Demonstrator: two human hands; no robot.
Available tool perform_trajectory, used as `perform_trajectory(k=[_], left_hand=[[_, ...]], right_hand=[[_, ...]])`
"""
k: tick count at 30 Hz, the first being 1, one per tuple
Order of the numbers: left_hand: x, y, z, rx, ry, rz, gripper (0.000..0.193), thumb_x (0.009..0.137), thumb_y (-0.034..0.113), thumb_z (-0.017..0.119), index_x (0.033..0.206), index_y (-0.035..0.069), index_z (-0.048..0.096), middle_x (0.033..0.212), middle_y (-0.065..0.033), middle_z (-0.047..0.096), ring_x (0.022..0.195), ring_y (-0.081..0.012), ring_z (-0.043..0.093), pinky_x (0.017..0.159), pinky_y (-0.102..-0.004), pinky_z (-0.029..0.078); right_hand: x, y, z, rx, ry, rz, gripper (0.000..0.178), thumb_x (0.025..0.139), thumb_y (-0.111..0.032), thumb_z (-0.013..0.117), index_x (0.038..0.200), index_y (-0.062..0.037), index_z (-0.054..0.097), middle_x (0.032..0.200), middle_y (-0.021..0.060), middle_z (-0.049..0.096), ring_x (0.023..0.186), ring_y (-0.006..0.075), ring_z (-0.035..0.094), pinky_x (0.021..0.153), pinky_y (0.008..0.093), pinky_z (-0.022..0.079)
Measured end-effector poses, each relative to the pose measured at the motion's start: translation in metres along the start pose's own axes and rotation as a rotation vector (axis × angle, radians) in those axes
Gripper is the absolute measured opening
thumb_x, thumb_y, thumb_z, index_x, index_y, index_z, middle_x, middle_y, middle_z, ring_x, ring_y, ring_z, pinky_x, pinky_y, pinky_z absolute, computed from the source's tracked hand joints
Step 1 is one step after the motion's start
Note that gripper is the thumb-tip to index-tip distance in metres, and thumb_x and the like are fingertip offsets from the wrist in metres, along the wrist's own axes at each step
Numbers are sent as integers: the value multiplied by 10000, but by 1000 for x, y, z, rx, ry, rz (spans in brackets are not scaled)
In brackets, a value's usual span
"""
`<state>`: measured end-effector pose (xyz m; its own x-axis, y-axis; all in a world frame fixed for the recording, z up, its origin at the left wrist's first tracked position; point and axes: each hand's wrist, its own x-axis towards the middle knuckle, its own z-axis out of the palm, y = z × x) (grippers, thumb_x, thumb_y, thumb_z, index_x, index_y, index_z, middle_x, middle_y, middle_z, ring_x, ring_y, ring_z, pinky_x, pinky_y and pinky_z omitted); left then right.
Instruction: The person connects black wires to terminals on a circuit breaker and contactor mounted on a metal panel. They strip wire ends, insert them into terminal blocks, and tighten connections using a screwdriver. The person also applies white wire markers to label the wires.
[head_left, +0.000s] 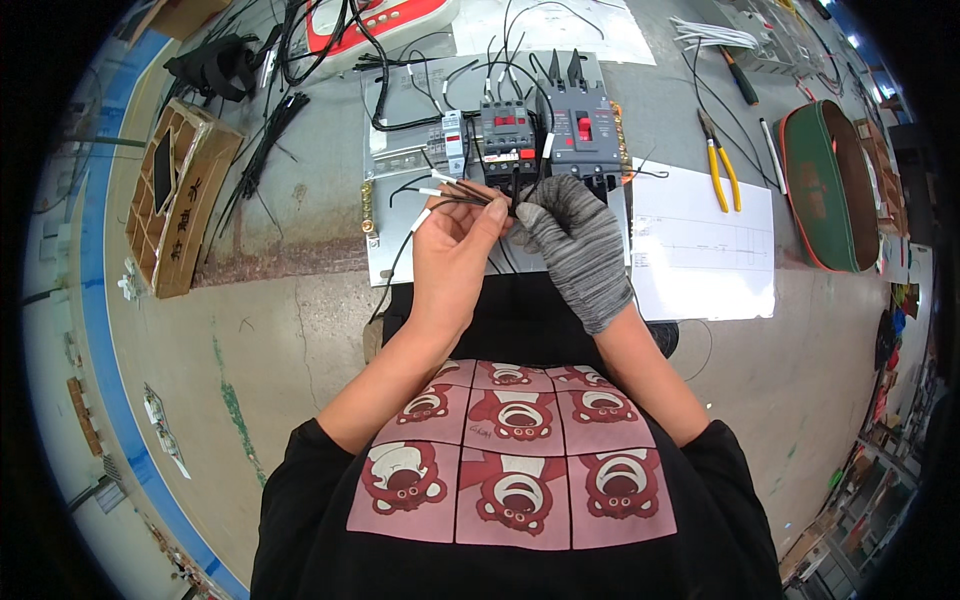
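Observation:
Several black wires (462, 189) with white sleeves are pinched between the thumb and fingers of my bare left hand (452, 245). My right hand (580, 250), in a grey knitted glove, is closed on the same bunch, close beside the left fingertips. Both hands are over the near part of a metal mounting plate (385, 265). Just beyond them, the plate carries a large grey circuit breaker (575, 130) with a red toggle, a dark contactor (507, 125) and a narrow white modular device (453, 140). The gloved fingertips are partly hidden.
To the right lie a white drawing sheet (700, 265), yellow-handled pliers (723, 180), a screwdriver (740, 78) and a green oval container (832, 190). A divided box (180, 225) and a bundle of black strips (262, 150) are at left. A red-and-white device (405, 22) stands behind.

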<state>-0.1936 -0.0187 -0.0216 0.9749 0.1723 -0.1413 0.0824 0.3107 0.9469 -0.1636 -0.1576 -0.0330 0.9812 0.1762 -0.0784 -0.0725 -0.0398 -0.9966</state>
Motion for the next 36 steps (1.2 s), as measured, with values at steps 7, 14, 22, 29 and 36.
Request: perform_trajectory(k=[7, 14, 22, 29, 36], left_hand=[[2, 1, 1, -1, 8, 17, 113, 936, 76, 612, 1021, 9, 580, 894, -30, 620, 802, -80, 586, 746, -232, 473], [4, -2, 2, -1, -22, 38, 116, 941, 83, 603, 1025, 7, 579, 874, -32, 617, 783, -85, 594, 737, -237, 474], [4, 4, 5, 51, -12, 20, 129, 937, 100, 613, 1002, -9, 584, 840, -50, 633, 746, -97, 624, 693, -236, 501], [7, 3, 3, 105, -24, 10, 122, 933, 89, 611, 1006, -6, 583, 833, -46, 633, 742, -94, 612, 686, -239, 489], [12, 1, -1, 164, -55, 13, 139, 927, 87, 619, 1029, 1, 580, 858, -43, 629, 749, -100, 602, 676, -245, 472]], right_hand=[[0, 1, 1, 14, 8, -5, 86, 909, -88, 629, 928, -4, 627, 769, 41, 651, 670, 93, 604, 637, 256, 505], [-3, -6, 1, 60, 5, 29, 75, 906, -80, 631, 923, -8, 621, 785, 36, 649, 687, 89, 603, 643, 250, 505], [0, 16, 0, -342, 136, -490, 72, 870, -50, 647, 918, -3, 619, 828, 108, 651, 715, 189, 643, 633, 305, 505], [-7, -12, -3, -41, 52, -88, 107, 854, -20, 646, 959, 1, 643, 943, 116, 662, 840, 201, 647, 712, 316, 526], [11, -3, -15, -117, -127, -234, 195, 854, -59, 666, 1042, -6, 662, 940, 108, 656, 842, 202, 640, 731, 312, 529]])
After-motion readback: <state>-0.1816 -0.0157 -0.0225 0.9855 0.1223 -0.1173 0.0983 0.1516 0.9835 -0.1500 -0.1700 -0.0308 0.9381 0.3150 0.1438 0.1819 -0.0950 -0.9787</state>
